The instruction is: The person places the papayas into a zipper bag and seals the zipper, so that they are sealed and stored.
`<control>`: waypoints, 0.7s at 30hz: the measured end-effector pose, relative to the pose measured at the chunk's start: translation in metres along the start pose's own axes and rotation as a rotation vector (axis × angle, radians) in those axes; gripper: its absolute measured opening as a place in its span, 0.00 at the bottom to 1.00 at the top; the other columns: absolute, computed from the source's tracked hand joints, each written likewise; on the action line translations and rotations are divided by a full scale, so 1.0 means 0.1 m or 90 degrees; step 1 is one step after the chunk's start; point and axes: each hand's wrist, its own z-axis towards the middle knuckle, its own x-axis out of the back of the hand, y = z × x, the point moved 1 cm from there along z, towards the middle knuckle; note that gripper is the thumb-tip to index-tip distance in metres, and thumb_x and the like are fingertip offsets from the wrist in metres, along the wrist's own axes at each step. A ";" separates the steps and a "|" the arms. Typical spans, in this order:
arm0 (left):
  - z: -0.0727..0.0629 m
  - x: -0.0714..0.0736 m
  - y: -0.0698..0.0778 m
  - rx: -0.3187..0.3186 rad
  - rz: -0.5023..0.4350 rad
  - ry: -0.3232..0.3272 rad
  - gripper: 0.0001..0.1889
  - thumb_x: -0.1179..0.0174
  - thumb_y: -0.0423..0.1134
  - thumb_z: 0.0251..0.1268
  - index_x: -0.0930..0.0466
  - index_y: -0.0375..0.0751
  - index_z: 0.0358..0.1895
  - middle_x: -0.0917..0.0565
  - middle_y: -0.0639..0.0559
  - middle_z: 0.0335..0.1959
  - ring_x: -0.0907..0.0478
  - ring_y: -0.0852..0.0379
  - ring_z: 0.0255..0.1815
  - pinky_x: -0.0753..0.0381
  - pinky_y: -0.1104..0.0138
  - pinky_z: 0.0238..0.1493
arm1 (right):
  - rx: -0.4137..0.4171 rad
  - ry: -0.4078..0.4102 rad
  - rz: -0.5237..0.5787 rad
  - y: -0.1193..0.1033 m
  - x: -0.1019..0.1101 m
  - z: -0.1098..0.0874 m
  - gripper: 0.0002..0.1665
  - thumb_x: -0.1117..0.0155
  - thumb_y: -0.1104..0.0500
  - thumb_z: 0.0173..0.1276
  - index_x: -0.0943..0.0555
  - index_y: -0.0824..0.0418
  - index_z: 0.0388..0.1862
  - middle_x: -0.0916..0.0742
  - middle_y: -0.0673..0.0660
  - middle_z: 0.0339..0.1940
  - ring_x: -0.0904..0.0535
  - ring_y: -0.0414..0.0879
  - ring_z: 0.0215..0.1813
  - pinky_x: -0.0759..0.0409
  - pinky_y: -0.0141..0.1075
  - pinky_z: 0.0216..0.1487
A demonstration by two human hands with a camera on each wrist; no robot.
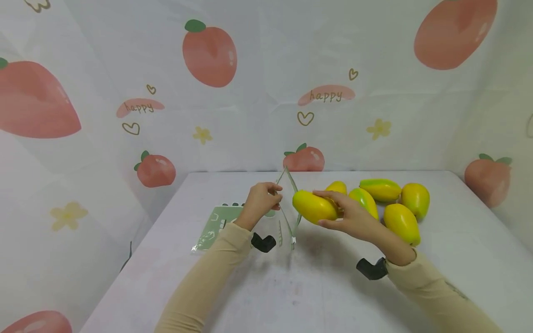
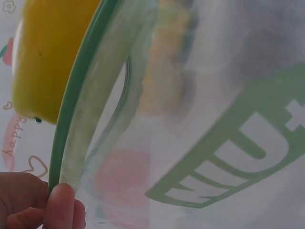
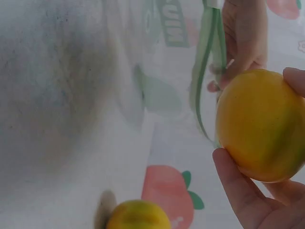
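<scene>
With finger and thumb my left hand [image 1: 261, 201] pinches the green-edged rim of a clear plastic zip bag [image 2: 228, 133]. The bag's mouth [image 2: 71, 100] stands spread apart, facing right in the head view. A yellow mango [image 1: 313, 206] is in my right hand [image 1: 354, 219], thumb and fingers curled around it. This mango is held up off the table, right beside the bag's mouth. In the right wrist view, the mango [image 3: 262, 124] overlaps part of the rim, so I cannot tell whether they touch.
Several more yellow-green mangoes [image 1: 401, 224] lie on the white table [image 1: 266, 300] to the right, behind my right hand. A flat green-and-clear packet [image 1: 222, 222] lies to the left, partly covered by my left arm. A fruit-patterned cloth [image 1: 258, 115] hangs behind the table.
</scene>
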 end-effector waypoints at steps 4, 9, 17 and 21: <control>0.00 -0.01 0.01 0.005 0.000 -0.001 0.13 0.40 0.35 0.64 0.17 0.40 0.51 0.19 0.47 0.35 0.17 0.61 0.22 0.15 0.69 0.37 | -0.010 -0.009 -0.024 -0.01 -0.07 0.05 0.40 0.29 0.51 0.61 0.33 0.51 0.71 0.24 0.56 0.66 0.22 0.50 0.54 0.18 0.46 0.54; 0.00 -0.01 0.03 0.001 -0.003 -0.002 0.13 0.39 0.34 0.64 0.17 0.39 0.51 0.19 0.47 0.35 0.17 0.61 0.22 0.15 0.69 0.37 | -0.032 -0.015 -0.012 0.00 -0.12 0.10 0.40 0.29 0.51 0.60 0.35 0.56 0.68 0.23 0.57 0.65 0.22 0.53 0.56 0.20 0.49 0.56; 0.00 -0.01 0.06 -0.012 0.003 -0.001 0.13 0.39 0.34 0.64 0.17 0.39 0.51 0.19 0.47 0.33 0.15 0.56 0.25 0.15 0.68 0.37 | -0.033 -0.011 -0.009 0.02 -0.16 0.16 0.39 0.28 0.51 0.60 0.34 0.59 0.67 0.23 0.57 0.63 0.23 0.52 0.55 0.23 0.52 0.59; -0.01 -0.01 0.08 -0.015 0.001 0.000 0.13 0.39 0.34 0.64 0.17 0.39 0.51 0.20 0.47 0.34 0.16 0.58 0.23 0.15 0.69 0.36 | -0.025 -0.006 -0.013 0.04 -0.16 0.19 0.39 0.29 0.52 0.61 0.33 0.60 0.69 0.23 0.58 0.64 0.24 0.52 0.54 0.23 0.52 0.59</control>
